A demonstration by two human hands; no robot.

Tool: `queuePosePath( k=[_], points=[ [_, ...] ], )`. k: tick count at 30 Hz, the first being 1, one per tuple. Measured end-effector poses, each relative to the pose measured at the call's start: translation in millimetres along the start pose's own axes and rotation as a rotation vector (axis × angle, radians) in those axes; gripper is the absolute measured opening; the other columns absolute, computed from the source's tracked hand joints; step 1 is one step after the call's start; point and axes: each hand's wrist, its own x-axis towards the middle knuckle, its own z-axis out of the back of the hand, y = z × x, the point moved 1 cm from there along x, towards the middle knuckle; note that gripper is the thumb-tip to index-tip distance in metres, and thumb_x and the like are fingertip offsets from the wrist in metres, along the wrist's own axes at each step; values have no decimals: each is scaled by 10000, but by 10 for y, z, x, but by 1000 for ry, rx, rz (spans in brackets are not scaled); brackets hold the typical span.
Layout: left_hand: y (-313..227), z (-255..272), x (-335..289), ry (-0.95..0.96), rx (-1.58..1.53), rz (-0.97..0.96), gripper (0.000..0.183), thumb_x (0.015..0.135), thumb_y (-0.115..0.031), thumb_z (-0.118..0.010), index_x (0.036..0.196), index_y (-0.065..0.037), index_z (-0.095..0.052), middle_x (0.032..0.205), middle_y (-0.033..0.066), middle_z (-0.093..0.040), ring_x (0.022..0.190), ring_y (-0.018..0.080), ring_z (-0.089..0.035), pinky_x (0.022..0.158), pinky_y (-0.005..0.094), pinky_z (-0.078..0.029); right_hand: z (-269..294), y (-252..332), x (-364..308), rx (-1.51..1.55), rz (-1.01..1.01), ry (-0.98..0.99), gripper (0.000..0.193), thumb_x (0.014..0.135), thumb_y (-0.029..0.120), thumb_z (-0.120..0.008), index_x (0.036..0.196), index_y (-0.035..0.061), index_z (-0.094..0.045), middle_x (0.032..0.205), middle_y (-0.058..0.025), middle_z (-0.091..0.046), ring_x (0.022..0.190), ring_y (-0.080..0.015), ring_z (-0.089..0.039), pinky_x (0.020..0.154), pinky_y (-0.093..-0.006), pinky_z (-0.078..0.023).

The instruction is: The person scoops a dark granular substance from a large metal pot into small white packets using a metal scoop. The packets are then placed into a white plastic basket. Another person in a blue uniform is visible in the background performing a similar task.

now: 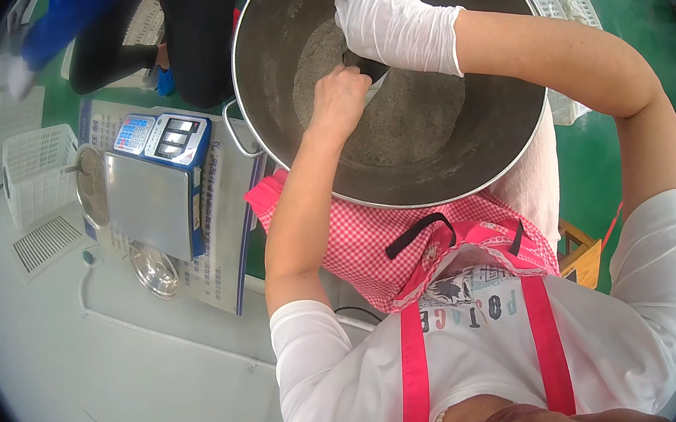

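A large metal pot stands in front of me, with grey powder over its bottom. Both my hands are inside it, above the powder. My bare left hand is closed at the edge of a small dark object with a pale lower part. My right hand, in a white glove, is closed over the other side of that object. The hands hide most of it, so its kind cannot be made out.
On a low board at left stands a blue digital scale. Beside it are a round dish of grey material and a clear bowl. A white basket stands farther left. Another person's dark-clothed legs are at upper left.
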Motion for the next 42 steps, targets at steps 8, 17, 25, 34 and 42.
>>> queuePosePath(
  k=[8,17,25,34,42],
  points=[
    [6,0,55,-30,4,-26,101,720,-39,-611,747,-61,-706,810,126,-653,838,312,-665,702,438,-560,36,-157,-203,-24,-153,-122,49,733,240,-703,723,204,-736,768,19,-652,801,-159,-626,857,-306,-391],
    [8,341,33,-327,-59,166,182,740,39,-619,817,-68,-745,825,72,-642,833,271,-631,730,401,-538,-1238,-425,-398,224,-628,57,94,790,219,-663,820,156,-727,852,-30,-649,927,-215,-613,845,-378,-433],
    [196,268,7,-231,-23,307,146,748,43,-646,793,-58,-741,818,64,-639,832,249,-618,725,387,-533,-3202,1350,168,473,-430,397,272,797,207,-728,1063,147,-738,1117,-28,-685,1139,-208,-578,971,-373,-422],
    [198,276,27,-192,-18,371,115,766,14,-671,812,-47,-758,843,77,-657,848,264,-628,750,394,-536,-2992,2295,251,1007,-9,260,164,837,251,-673,975,237,-761,1037,5,-686,1096,-235,-581,910,-423,-409],
    [236,228,-14,-129,44,339,157,731,29,-646,805,-52,-758,855,95,-658,891,275,-626,770,409,-540,-2479,422,-324,801,-350,-34,133,839,330,-707,894,219,-755,928,25,-692,1011,-213,-599,872,-397,-436]
  ],
)
